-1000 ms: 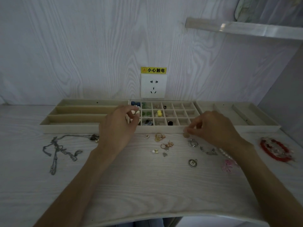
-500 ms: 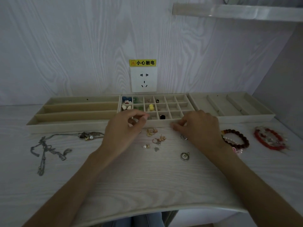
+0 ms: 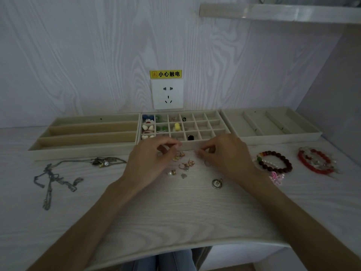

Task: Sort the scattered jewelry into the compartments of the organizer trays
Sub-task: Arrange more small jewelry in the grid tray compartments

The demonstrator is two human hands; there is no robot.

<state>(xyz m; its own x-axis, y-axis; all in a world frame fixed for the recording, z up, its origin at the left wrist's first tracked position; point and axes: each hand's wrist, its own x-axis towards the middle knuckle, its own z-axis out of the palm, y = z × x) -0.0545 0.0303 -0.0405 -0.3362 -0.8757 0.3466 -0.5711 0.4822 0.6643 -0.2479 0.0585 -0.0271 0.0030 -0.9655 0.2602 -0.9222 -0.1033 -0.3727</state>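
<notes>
A: Left hand (image 3: 150, 161) has come back from over the grid tray (image 3: 214, 122) to the table; its fingers are curled above the gold earrings (image 3: 178, 156), thumb and forefinger close together. I can't tell whether anything is pinched between them.

B: Right hand (image 3: 224, 155)?

A: It has shifted left toward the same pile, fingertips together just near the tray's front wall. Whether it holds anything is also too small to tell.

B: Meaning for the sort?

A: I judge one piece delivered and the next pick starting. Left columns of the grid hold small pieces. Chain necklaces (image 3: 58, 178) lie on the left, beaded bracelets (image 3: 275, 163) on the right, and the round pendant (image 3: 217, 183) nearest me, all unsorted.
</notes>
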